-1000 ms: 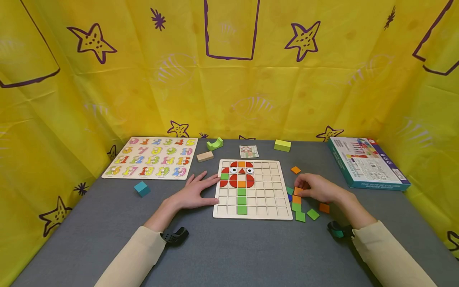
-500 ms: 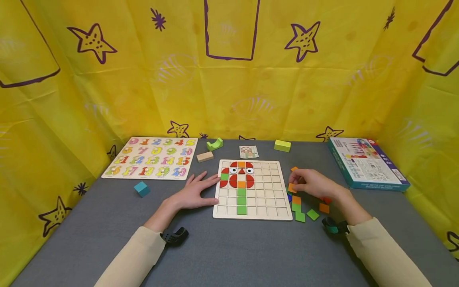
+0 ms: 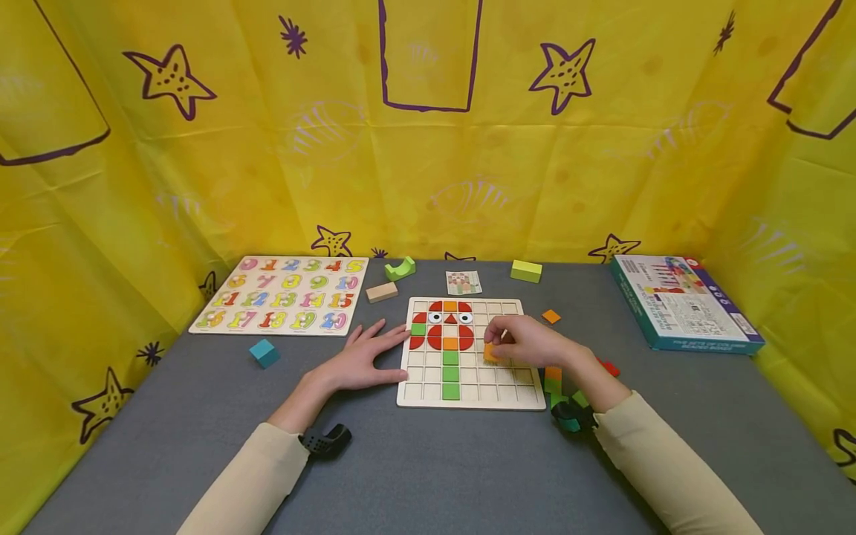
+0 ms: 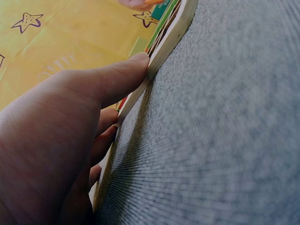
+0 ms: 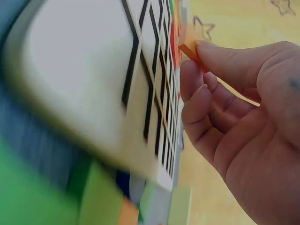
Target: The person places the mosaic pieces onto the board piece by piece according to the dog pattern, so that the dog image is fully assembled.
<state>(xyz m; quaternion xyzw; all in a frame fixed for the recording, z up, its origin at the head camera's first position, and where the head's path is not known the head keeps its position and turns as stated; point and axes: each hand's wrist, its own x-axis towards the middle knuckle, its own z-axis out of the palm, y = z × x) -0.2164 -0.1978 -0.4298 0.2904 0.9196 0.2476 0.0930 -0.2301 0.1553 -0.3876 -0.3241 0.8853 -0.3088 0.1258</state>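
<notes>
The small orange square wooden tile (image 3: 491, 352) sat pinched in my right hand (image 3: 528, 343), thumb and curled fingers closed round its edges, held just over the open cells of the pale wooden grid board (image 3: 508, 386), to the right of the red, orange and green figure laid into it. In the right wrist view I saw the same tile (image 5: 191, 47) gripped at the fingertips (image 5: 213, 54), close to the board's black-lined face (image 5: 140, 93).

My left hand (image 3: 364, 358) lay flat on the grey table (image 3: 435, 468), fingers straight and a little spread, holding nothing; the left wrist view showed a fingertip (image 4: 136, 63) pressed against the board's left edge (image 4: 171, 35).

Beside the board's right edge lay a loose cluster of green and orange square tiles (image 3: 553, 380), partly hidden by my wrist, with a red piece (image 3: 608, 367) just beyond and a lone orange tile (image 3: 551, 316) further back. Behind the board I saw a small pattern card (image 3: 464, 282), a lime green block (image 3: 526, 270), a green arch block (image 3: 400, 268) and a plain wooden block (image 3: 382, 291). A number puzzle board (image 3: 284, 294) lay well to the left with a teal cube (image 3: 264, 351) near it, and a teal game box (image 3: 682, 301) to the far right.
</notes>
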